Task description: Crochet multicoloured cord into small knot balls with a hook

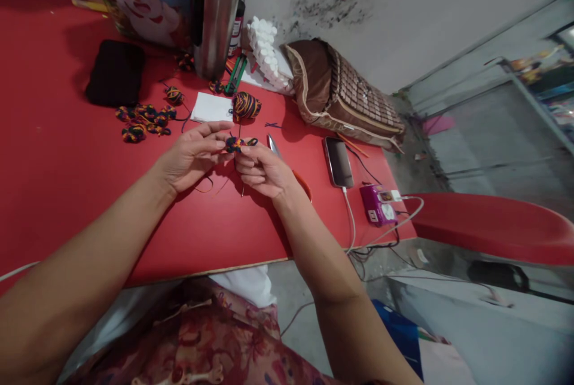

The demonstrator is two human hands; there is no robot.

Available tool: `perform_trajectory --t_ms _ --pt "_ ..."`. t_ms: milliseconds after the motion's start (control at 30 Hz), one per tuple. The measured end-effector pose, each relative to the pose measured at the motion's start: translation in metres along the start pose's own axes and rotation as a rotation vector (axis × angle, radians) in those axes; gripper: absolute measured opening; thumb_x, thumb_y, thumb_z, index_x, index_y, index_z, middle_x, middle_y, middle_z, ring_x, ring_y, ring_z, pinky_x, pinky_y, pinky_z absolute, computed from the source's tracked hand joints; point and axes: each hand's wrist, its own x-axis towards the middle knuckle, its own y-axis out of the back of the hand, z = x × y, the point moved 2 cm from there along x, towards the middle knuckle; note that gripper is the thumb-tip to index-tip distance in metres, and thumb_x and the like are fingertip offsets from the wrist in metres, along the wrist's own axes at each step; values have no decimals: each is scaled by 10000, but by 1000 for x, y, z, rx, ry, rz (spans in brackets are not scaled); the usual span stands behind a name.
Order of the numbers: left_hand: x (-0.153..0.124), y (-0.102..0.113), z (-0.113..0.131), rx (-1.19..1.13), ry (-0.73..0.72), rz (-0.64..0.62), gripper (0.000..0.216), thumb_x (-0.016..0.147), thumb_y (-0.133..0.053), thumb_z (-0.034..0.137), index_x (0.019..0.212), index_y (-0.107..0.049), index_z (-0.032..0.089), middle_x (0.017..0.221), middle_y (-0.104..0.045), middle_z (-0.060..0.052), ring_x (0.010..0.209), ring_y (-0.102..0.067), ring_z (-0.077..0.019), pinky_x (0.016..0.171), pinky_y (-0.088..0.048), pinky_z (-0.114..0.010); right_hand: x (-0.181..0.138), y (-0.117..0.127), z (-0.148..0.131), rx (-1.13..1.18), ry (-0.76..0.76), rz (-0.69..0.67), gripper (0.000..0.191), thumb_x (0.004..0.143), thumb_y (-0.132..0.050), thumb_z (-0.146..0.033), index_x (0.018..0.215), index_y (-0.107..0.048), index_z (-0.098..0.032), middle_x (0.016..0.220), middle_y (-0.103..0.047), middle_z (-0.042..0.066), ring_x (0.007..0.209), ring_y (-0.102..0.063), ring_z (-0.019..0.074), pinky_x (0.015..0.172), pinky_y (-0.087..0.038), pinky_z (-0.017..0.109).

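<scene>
Both my hands meet over the red table (63, 152) around a small knot of multicoloured cord (236, 144). My left hand (192, 155) pinches it from the left with thumb and fingertips. My right hand (261, 168) grips it from the right, fingers curled. A strand runs from the knot up to a ball of the same cord (246, 105). Scissors with orange handles (287, 167) lie partly under my right hand.
Several finished cord knots (143, 119) lie at the left, near a black pouch (115, 72). A steel flask (217, 14), white paper (210, 108), a brown cushion (341, 95), a phone (338, 162) and a purple charger (377, 205) with cables sit around. A red chair (493, 226) stands right.
</scene>
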Motion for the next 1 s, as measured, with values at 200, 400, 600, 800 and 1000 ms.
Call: perform_trajectory --t_ms 200,400,600,800,1000 --pt "0 0 0 50 -48 26 453 632 -889 -45 1047 -837 128 852 -778 -10 744 -731 -107 694 -609 -186 -4 -6 -1 -97 49 74 444 728 -980 -265 960 -604 -214 605 -543 -133 450 -247 -1 411 -167 140" --pt "-3 -3 2 143 -64 44 468 621 -878 -67 1039 -837 138 819 -761 16 663 -705 -83 598 -569 -157 -8 -7 -6 -132 68 76 440 708 -991 -280 978 -648 -217 580 -505 -147 445 -228 2 413 -143 146" --pt "-1 0 3 136 4 97 322 728 -851 -23 1023 -819 102 785 -749 -13 621 -715 -109 633 -641 -215 -3 -3 -5 -91 69 141 298 778 -955 -278 842 -687 -165 616 -589 -96 438 -291 -4 389 -186 148" --pt "-4 -3 4 160 100 111 258 787 -738 -53 990 -814 86 825 -822 -96 598 -761 -164 596 -669 -255 -2 2 -8 -69 147 217 154 811 -894 -190 908 -782 -147 716 -728 -43 464 -390 11 400 -302 152" --pt "-8 -5 -1 171 140 78 296 755 -764 -81 979 -833 99 816 -838 -99 697 -826 -200 694 -695 -270 -8 7 -15 -227 335 354 211 791 -952 -248 857 -769 -168 743 -780 -15 467 -447 28 412 -331 174"
